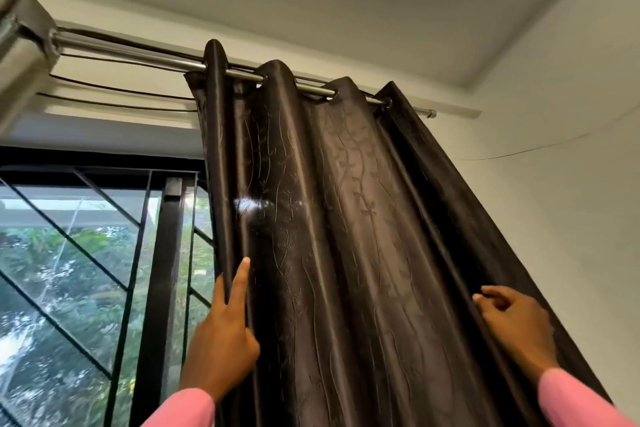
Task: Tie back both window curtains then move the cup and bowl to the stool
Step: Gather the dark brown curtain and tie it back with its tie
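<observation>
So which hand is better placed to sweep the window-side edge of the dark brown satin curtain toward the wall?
Probably the left hand: it pinches the free window-side edge of the dark brown satin curtain. The right hand grips a fold at the wall side.

No legible text, label, brand, number or sign in view. Curtain [346, 218]: embossed vine pattern only, no lettering.
</observation>
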